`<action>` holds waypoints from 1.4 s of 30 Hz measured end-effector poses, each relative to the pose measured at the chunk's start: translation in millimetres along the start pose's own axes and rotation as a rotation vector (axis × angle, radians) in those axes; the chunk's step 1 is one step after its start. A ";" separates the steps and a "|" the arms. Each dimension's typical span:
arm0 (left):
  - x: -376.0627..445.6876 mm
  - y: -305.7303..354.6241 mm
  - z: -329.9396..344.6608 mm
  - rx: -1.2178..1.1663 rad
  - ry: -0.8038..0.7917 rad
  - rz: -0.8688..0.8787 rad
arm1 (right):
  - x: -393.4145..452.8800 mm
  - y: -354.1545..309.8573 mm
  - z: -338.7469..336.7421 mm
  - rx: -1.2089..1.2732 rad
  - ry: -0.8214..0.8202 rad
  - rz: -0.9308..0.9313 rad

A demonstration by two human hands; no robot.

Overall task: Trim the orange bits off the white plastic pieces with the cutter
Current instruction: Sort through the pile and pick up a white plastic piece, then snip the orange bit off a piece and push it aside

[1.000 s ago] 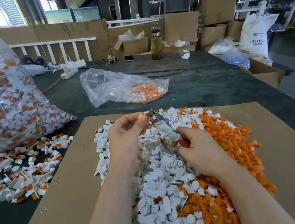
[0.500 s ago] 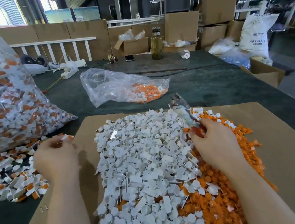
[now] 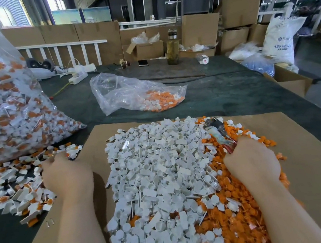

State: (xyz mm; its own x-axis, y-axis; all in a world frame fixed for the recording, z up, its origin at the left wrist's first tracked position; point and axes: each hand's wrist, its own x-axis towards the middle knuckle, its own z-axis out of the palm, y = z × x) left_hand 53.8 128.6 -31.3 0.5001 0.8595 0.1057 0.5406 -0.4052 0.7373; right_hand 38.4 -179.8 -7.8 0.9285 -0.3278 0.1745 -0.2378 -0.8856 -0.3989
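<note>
A light, stiff untrimmed piece is being reached for off the cardboard's left edge by the left hand, grip hidden, best pinched by its white body, while the cutter is being gripped by the right hand.

Landmark: cardboard sheet lay on the table, nearest the viewer.
On the sheet: heap of trimmed pieces at centre; heap of cut-off bits touching its right side.
Left of the sheet: loose untrimmed pieces on the table; large full bag behind them.
Behind the sheet: small bag; farther back, a bottle.
Right of the sheet: open box beside the table.
</note>
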 end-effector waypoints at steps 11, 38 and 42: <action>-62.1 49.0 25.4 0.163 -0.701 0.691 | 10.1 9.0 18.2 -0.086 0.051 0.002; -77.0 55.2 30.6 -0.165 -0.698 0.606 | 10.4 -5.6 17.3 0.763 -0.079 -0.090; -83.6 62.7 27.5 -0.302 -0.695 0.556 | 5.8 -10.2 13.8 0.963 -0.147 -0.063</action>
State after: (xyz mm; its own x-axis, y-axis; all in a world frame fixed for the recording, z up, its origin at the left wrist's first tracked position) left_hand 64.5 22.8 -12.2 0.9783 0.1481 0.1446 -0.0473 -0.5198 0.8530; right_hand 50.2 -168.2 -15.1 0.9734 -0.1870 0.1326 0.0877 -0.2307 -0.9691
